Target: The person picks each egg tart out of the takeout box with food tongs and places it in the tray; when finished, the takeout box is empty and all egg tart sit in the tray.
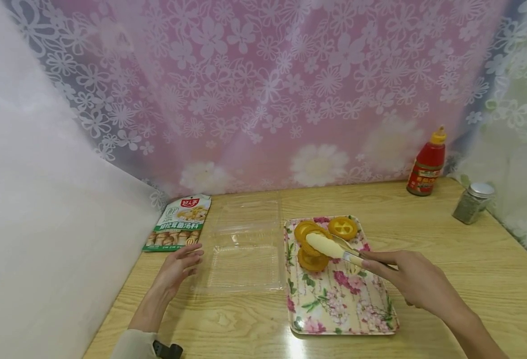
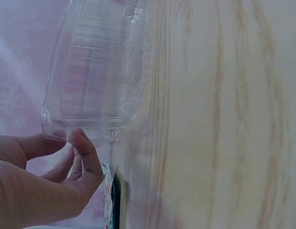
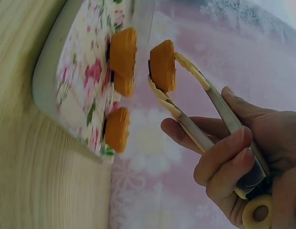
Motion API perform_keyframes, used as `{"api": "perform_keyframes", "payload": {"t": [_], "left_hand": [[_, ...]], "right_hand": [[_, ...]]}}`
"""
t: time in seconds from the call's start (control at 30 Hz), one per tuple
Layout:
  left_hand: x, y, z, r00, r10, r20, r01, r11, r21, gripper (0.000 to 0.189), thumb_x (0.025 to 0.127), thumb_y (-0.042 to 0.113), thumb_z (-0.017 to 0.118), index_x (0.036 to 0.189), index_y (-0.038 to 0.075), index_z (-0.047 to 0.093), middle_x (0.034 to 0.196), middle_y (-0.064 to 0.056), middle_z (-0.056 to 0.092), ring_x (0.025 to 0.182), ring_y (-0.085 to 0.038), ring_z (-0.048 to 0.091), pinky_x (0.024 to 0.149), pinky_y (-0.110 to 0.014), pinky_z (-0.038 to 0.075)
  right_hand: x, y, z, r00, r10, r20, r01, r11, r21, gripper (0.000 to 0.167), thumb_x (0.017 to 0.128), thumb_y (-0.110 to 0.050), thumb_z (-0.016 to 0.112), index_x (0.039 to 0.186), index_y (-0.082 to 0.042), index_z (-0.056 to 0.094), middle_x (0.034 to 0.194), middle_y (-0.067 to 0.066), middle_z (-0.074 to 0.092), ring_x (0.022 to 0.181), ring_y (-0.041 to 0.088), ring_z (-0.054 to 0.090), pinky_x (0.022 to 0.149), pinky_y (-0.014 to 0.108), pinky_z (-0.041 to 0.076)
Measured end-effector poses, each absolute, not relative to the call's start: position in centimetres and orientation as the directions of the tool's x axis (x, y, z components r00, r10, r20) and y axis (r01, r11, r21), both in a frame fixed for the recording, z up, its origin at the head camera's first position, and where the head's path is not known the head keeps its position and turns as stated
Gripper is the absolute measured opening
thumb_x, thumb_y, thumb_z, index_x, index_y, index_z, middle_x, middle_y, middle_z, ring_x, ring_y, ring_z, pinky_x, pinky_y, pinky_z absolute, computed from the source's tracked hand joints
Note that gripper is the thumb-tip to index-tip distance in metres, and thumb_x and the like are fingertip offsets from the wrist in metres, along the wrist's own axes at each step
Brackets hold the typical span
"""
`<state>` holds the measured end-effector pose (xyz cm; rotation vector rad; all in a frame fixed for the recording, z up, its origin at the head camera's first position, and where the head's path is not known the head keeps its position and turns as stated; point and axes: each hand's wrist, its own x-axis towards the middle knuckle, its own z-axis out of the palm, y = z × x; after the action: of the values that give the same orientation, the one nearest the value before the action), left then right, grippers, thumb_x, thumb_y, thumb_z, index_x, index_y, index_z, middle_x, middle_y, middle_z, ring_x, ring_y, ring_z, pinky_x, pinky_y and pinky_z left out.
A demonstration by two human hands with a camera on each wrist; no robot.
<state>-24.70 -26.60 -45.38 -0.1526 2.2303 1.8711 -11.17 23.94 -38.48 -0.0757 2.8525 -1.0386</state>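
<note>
My right hand point(image 1: 418, 279) grips a pair of tongs point(image 1: 328, 247) with cream tips. Between these tips a golden-orange tart point(image 3: 163, 66) is lifted off the floral tray point(image 1: 331, 309). On the tray's far part lie three more tarts, one at the back right point(image 1: 343, 228), one at the front point(image 1: 314, 261) and one partly hidden behind the held tart. At the left, the thumb and fingertips of my left hand point(image 2: 57, 183) pinch the rim corner of a clear plastic box point(image 2: 95, 71). That box stands left of the tray, its hinged lid point(image 1: 247, 212) laid back behind it.
A green and white food pouch point(image 1: 178, 224) lies behind my left hand. At the back right stand a red sauce bottle point(image 1: 426, 164) with a yellow cap and a small jar point(image 1: 473, 203). Floral curtain point(image 1: 272, 99) closes off the back of the wooden table point(image 1: 227, 329).
</note>
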Motion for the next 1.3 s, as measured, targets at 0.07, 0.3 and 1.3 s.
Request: {"api": "perform_keyframes", "payload": {"t": [0.07,0.3,1.3], "left_hand": [[-24.7,-26.7,-45.3,-0.969,0.060,-0.241,-0.227,0.181,0.957,0.045,0.109,0.009,0.053,0.153,0.001,0.048,0.143,-0.019,0.057,0.117,-0.022,0.062,0.088,-0.034,0.055],[-24.7,-26.7,-45.2,-0.969,0.066,-0.238,-0.222,0.194,0.956,0.046,0.109,0.009,0.052,0.154,0.000,0.046,0.144,-0.020,0.056,0.120,-0.024,0.062,0.089,-0.034,0.055],[-24.9,-26.6,-45.3,-0.968,0.070,-0.242,-0.225,0.193,0.955,0.045,0.109,0.009,0.052,0.153,0.000,0.047,0.142,-0.018,0.058,0.117,-0.021,0.062,0.090,-0.034,0.054]], "right_hand": [[-11.1,24.7,-38.5,-0.993,-0.073,-0.088,0.001,0.767,-0.642,0.061,0.102,-0.061,0.055,0.145,-0.018,0.064,0.116,0.016,0.075,0.038,0.019,0.047,0.039,0.034,0.039],[-10.4,27.0,-38.9,-0.992,-0.043,-0.117,0.037,0.792,-0.610,0.064,0.104,-0.061,0.052,0.149,-0.017,0.060,0.087,0.010,0.073,0.038,0.018,0.047,0.039,0.034,0.039],[-10.0,29.7,-42.1,-0.973,-0.042,-0.229,0.103,0.802,-0.588,0.068,0.104,-0.060,0.051,0.146,-0.008,0.062,0.099,0.019,0.074,0.036,0.018,0.048,0.038,0.035,0.042]]}}
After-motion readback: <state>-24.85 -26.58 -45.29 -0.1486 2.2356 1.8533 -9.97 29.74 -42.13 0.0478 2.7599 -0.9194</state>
